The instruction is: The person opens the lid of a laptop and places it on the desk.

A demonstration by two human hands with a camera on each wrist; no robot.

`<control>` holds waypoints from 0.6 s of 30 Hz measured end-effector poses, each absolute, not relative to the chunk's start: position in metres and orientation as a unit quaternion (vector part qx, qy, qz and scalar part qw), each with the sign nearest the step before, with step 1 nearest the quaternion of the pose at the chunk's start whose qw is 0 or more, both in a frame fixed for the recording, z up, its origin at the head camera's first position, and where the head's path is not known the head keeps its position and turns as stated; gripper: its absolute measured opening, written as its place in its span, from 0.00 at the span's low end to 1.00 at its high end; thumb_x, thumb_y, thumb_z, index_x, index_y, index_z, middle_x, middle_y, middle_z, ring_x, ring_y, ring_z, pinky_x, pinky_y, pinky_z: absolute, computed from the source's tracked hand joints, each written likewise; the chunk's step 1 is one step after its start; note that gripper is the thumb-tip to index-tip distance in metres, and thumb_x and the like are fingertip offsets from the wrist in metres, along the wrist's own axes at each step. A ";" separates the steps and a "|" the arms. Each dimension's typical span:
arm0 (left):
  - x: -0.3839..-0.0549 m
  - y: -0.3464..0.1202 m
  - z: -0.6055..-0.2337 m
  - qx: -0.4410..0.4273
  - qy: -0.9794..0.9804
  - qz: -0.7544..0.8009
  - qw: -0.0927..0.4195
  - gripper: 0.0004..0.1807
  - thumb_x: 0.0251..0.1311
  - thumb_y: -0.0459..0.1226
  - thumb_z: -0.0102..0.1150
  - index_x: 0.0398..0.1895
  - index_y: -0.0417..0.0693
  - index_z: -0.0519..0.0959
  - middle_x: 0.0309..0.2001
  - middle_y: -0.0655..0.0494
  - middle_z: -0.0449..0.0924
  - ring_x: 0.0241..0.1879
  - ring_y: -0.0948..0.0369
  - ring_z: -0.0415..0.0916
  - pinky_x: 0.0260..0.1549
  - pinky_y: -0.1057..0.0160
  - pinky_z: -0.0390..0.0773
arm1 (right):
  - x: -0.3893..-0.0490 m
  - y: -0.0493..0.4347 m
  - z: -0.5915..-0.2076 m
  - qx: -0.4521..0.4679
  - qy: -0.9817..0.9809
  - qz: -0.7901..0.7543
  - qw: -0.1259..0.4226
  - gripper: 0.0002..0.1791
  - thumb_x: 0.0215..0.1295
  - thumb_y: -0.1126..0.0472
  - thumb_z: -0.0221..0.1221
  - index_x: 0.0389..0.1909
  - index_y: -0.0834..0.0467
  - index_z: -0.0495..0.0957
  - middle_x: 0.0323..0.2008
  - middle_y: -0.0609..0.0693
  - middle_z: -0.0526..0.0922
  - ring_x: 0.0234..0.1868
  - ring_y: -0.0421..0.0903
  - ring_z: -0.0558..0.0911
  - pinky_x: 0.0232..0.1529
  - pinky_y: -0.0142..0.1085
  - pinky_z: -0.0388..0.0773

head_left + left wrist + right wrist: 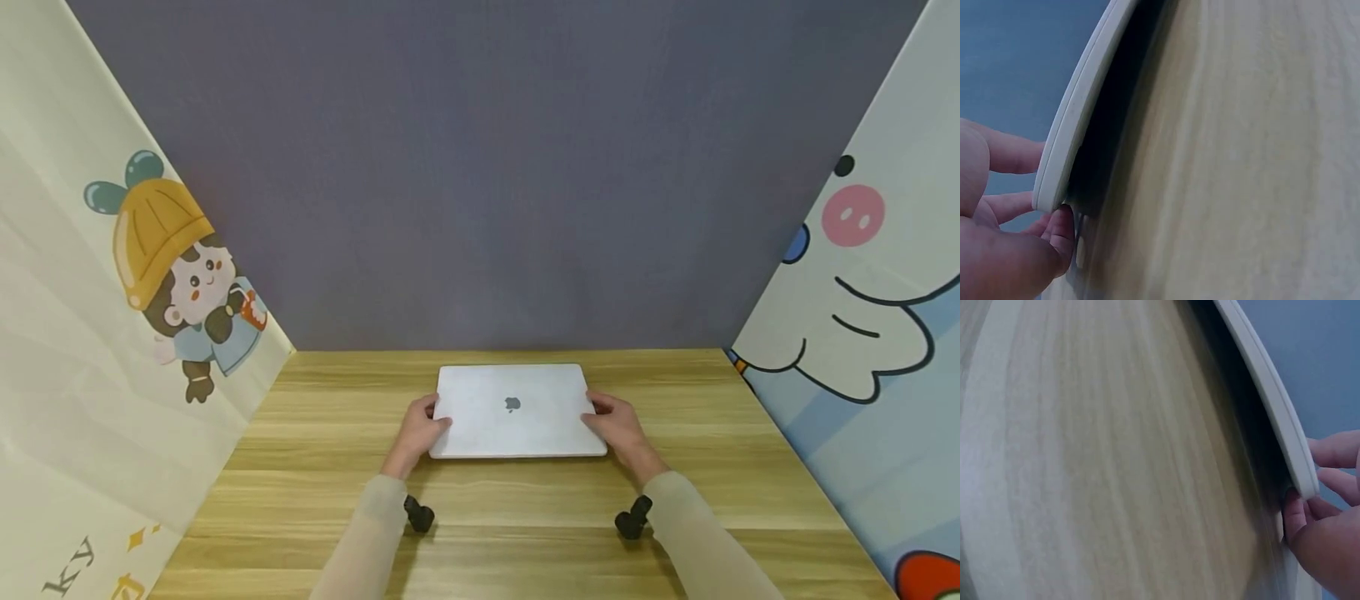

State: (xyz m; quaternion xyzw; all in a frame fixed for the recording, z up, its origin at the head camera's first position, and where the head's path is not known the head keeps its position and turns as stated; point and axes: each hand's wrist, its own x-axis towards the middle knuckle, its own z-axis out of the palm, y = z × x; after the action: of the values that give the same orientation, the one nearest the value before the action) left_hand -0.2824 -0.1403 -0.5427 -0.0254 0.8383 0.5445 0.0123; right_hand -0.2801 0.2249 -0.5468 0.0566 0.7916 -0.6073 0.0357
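A closed silver laptop (pixel 480 425) with a dark apple logo lies level near the back of the table, its long side facing me. My left hand (pixel 417 430) grips its left edge, thumb on the lid. On the opposite edge my right hand (pixel 622 432) holds it the same way. Both wrist views show the pale laptop rim edge-on between thumb and fingers, over a dark gap or shadow above the wood. How far the fingertips reach under the laptop is partly hidden.
The wood-grain table (pixel 315 500) ends at a grey panel (pixel 495 183) just behind the laptop. Cartoon-printed sheets flank it, a cream one (pixel 67 350) on the left and a white and blue one (pixel 900 350) on the right. Black wrist devices sit at both sleeves.
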 end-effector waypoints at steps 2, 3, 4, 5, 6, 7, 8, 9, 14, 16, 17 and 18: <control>-0.283 -0.142 -0.542 -0.036 0.826 0.562 0.020 0.34 0.59 0.26 0.65 0.69 0.27 0.67 0.54 0.36 0.75 0.52 0.47 0.73 0.53 0.50 0.78 | -0.281 0.226 -0.547 0.064 0.781 -0.619 0.041 0.31 0.66 0.71 0.63 0.69 0.71 0.68 0.68 0.70 0.68 0.68 0.61 0.68 0.59 0.36 0.75; -0.283 -0.143 -0.542 -0.039 0.821 0.570 0.023 0.33 0.59 0.26 0.65 0.69 0.27 0.68 0.54 0.37 0.75 0.52 0.47 0.73 0.53 0.51 0.78 | -0.281 0.226 -0.547 0.068 0.775 -0.627 0.042 0.31 0.65 0.71 0.63 0.69 0.72 0.68 0.68 0.70 0.68 0.68 0.61 0.68 0.56 0.33 0.75; -0.283 -0.144 -0.542 -0.042 0.816 0.576 0.026 0.33 0.59 0.27 0.66 0.69 0.28 0.68 0.54 0.37 0.75 0.53 0.47 0.73 0.52 0.51 0.78 | -0.281 0.226 -0.547 0.071 0.769 -0.633 0.044 0.31 0.64 0.72 0.63 0.68 0.73 0.68 0.68 0.70 0.68 0.68 0.61 0.68 0.55 0.31 0.75; -0.283 -0.145 -0.541 -0.044 0.814 0.579 0.028 0.33 0.59 0.27 0.66 0.68 0.29 0.69 0.55 0.37 0.75 0.53 0.47 0.73 0.53 0.51 0.78 | -0.281 0.226 -0.546 0.074 0.764 -0.639 0.046 0.31 0.64 0.72 0.63 0.68 0.73 0.68 0.68 0.70 0.67 0.69 0.60 0.67 0.54 0.29 0.74; -0.283 -0.145 -0.541 -0.047 0.810 0.584 0.032 0.33 0.59 0.27 0.66 0.68 0.30 0.70 0.55 0.37 0.75 0.53 0.47 0.73 0.53 0.51 0.78 | -0.281 0.225 -0.546 0.077 0.759 -0.645 0.049 0.31 0.64 0.73 0.63 0.68 0.73 0.68 0.68 0.71 0.67 0.69 0.60 0.67 0.54 0.28 0.74; -0.282 -0.146 -0.540 -0.050 0.807 0.588 0.034 0.33 0.59 0.27 0.67 0.68 0.31 0.70 0.56 0.38 0.75 0.54 0.47 0.73 0.53 0.52 0.78 | -0.281 0.225 -0.546 0.078 0.756 -0.647 0.051 0.31 0.63 0.73 0.63 0.68 0.73 0.68 0.69 0.71 0.66 0.69 0.60 0.66 0.55 0.30 0.74; -0.281 -0.147 -0.540 -0.054 0.803 0.592 0.038 0.32 0.59 0.28 0.67 0.68 0.32 0.71 0.56 0.39 0.75 0.54 0.47 0.72 0.54 0.52 0.78 | -0.281 0.225 -0.545 0.079 0.756 -0.648 0.052 0.31 0.63 0.73 0.63 0.68 0.73 0.68 0.69 0.71 0.66 0.69 0.60 0.66 0.55 0.30 0.74; -0.281 -0.147 -0.539 -0.055 0.802 0.594 0.041 0.32 0.59 0.28 0.67 0.68 0.32 0.71 0.57 0.38 0.74 0.55 0.47 0.72 0.54 0.52 0.77 | -0.281 0.225 -0.545 0.079 0.754 -0.649 0.054 0.31 0.63 0.74 0.63 0.68 0.73 0.68 0.69 0.71 0.66 0.69 0.60 0.66 0.56 0.31 0.74; -0.278 -0.151 -0.537 -0.055 0.794 0.603 0.050 0.33 0.58 0.28 0.66 0.69 0.33 0.70 0.60 0.37 0.73 0.58 0.46 0.71 0.57 0.49 0.76 | -0.278 0.225 -0.542 0.075 0.741 -0.664 0.066 0.32 0.63 0.74 0.62 0.68 0.73 0.67 0.70 0.70 0.64 0.69 0.61 0.65 0.55 0.32 0.75; -0.278 -0.152 -0.536 -0.052 0.792 0.606 0.050 0.33 0.58 0.28 0.67 0.69 0.33 0.70 0.60 0.37 0.73 0.58 0.46 0.71 0.57 0.50 0.76 | -0.277 0.226 -0.542 0.072 0.733 -0.672 0.072 0.32 0.63 0.74 0.62 0.69 0.73 0.66 0.72 0.70 0.61 0.71 0.61 0.63 0.56 0.33 0.74; -0.278 -0.152 -0.536 -0.053 0.791 0.607 0.051 0.33 0.58 0.28 0.67 0.69 0.34 0.71 0.60 0.38 0.73 0.57 0.46 0.70 0.57 0.50 0.76 | -0.277 0.226 -0.542 0.073 0.731 -0.675 0.075 0.33 0.63 0.75 0.62 0.69 0.73 0.66 0.73 0.69 0.60 0.72 0.60 0.61 0.57 0.33 0.74; -0.277 -0.152 -0.536 -0.052 0.790 0.608 0.051 0.33 0.57 0.28 0.67 0.69 0.35 0.71 0.59 0.38 0.73 0.57 0.47 0.70 0.56 0.51 0.76 | -0.276 0.227 -0.542 0.071 0.730 -0.676 0.077 0.33 0.63 0.75 0.62 0.69 0.72 0.66 0.73 0.69 0.59 0.73 0.60 0.60 0.59 0.33 0.73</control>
State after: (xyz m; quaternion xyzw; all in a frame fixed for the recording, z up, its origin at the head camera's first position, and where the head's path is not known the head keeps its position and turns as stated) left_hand -0.2774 -0.1522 -0.5360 -0.0517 0.7905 0.6082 0.0508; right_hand -0.2763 0.2271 -0.5417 0.0711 0.7299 -0.6756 0.0766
